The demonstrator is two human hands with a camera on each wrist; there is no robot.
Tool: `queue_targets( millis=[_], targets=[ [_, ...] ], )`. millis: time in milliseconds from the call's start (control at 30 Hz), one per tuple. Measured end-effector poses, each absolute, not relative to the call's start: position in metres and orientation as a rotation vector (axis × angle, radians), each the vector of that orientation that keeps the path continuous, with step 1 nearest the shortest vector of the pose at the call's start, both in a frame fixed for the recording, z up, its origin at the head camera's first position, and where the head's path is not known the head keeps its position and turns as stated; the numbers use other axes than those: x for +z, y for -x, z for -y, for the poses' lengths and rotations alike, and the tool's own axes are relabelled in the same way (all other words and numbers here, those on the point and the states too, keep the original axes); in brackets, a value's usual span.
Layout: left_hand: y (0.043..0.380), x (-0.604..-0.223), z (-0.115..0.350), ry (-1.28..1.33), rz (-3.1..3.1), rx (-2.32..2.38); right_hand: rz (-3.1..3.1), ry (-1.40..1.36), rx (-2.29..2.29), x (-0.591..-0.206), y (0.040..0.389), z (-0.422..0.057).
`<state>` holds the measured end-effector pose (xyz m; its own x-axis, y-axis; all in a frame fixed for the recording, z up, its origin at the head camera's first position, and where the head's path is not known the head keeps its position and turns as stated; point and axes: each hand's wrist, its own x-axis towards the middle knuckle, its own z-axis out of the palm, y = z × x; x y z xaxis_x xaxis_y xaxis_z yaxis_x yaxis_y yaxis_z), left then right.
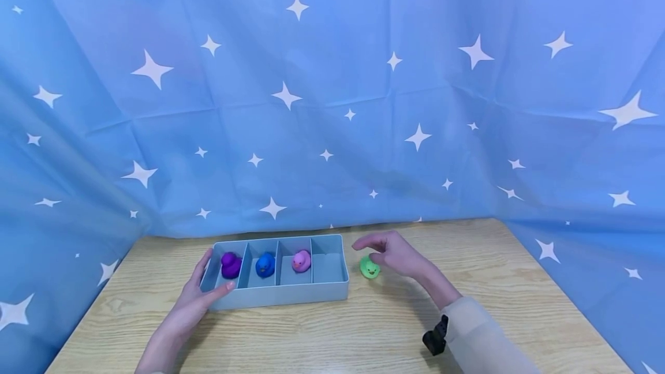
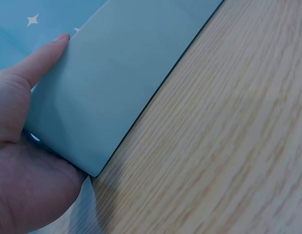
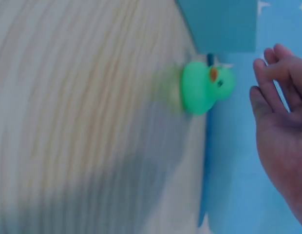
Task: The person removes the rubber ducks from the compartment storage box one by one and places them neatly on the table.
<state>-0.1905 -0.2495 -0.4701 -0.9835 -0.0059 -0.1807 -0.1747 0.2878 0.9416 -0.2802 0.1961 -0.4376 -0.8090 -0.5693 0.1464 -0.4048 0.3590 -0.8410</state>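
Note:
A long grey-blue divided box [image 1: 280, 295] lies on the table, with a row of compartments. From the left they hold a purple rubber duck [image 1: 231, 265], a blue rubber duck [image 1: 265, 265] and a pink rubber duck [image 1: 301, 261]; the rightmost compartment is bare. My left hand [image 1: 193, 303] grips the box's left end, its thumb over the front rim. To the right of the box, a green rubber duck [image 1: 370, 268] sits upright on the wood. Just above it hovers my right hand [image 1: 396, 254], fingers loosely bent and holding nothing; the right wrist view shows a gap between them.
The wooden table [image 1: 312, 339] extends in front of the box and off to the right. Behind and along both sides hangs a blue curtain [image 1: 332, 178] with white stars. A black device [image 1: 435, 336] is strapped to my right wrist.

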Motion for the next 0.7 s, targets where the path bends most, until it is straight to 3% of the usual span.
queue_targets(
  millis=[700],
  targets=[
    [0.19,-0.471,0.249,0.161,-2.401,1.796,-2.252,1.034,-1.535,-0.413,0.276,-0.113]
  ],
)
